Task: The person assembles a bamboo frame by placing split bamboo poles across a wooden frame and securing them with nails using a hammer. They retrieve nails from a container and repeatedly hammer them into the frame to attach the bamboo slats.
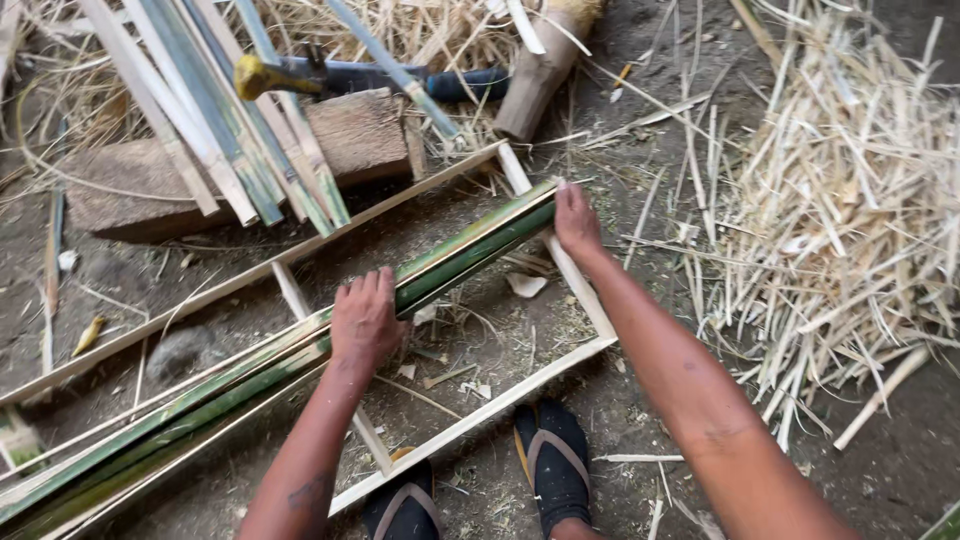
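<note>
Dirt ground all around me, littered with bamboo shavings, and a big heap of pale offcuts (850, 220) piled off to my right. I'm crouched over a flat frame of pale bamboo slats (470, 415) lying on the ground, both sandalled feet (552, 455) planted at its near edge.

Across the frame I've got a bundle of green bamboo strips (250, 375) running diagonally from lower left up to the upper right. My left hand (365, 322) is pressed palm-down on the middle of the bundle, fingers curled over the far edge, pinning it. My right hand (575, 218) is at the very end of the strips, fingertips pushed against the cut ends where they meet the frame's short side slat. Neither hand is really gripping, more pressing and nudging.

By the looks of it I'm at the lining-up stage, squaring the ends against the frame. Next bit probably wants steady pressure from the left while the right evens the tips, so nothing slides.

Count-wise: two hands, two feet, one frame with two long rails and at least two cross slats I can see, one bundle (several strips, can't count exactly). Behind it sits one wooden block (350, 135), more leaning strips (210, 110), and one long-handled tool (300, 75).
</note>
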